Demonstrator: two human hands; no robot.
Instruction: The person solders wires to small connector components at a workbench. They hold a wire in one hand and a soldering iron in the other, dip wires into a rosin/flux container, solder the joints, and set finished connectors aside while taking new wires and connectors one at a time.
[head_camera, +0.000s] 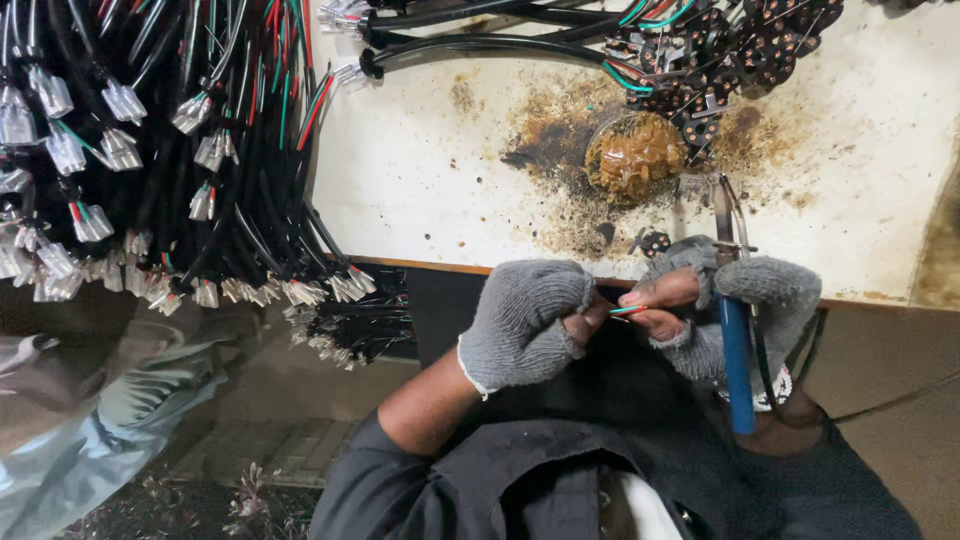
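Far left: thick bundle of black cables (150, 150), ends fitted with clear plastic connectors, red and green cores showing; hangs over the edge of the stained white counter (420, 180) and covers its left end. Judged as the large stock, plugs already on; not possible to tell from here how many ends are otherwise finished. Centre, below the counter edge: left hand (525, 320) in a grey fingerless glove, curled, bare fingertips pressed together on the thin wires (630, 311), one red and one green, held level between both hands. Judged as the single piece in work at present, wire ends bare and not joined to anything. Above, on the counter: small round tin of brown crusted paste (635, 155) amid dark scorch and spill marks, one loose round board (652, 241) just beside the edge, and further back a heap of round boards with copper pads (720, 50) on black leads. Heap judged sizeable, so plenty apparently left. Right: right hand (740, 300), same grey glove, thumb and forefinger pinching the other end of the wires, remaining fingers wrapped round a blue-handled tool (738, 365), its metal shaft pointing up toward the tin. Wires thus touching both hands, close to the body, well apart from tin and heap.
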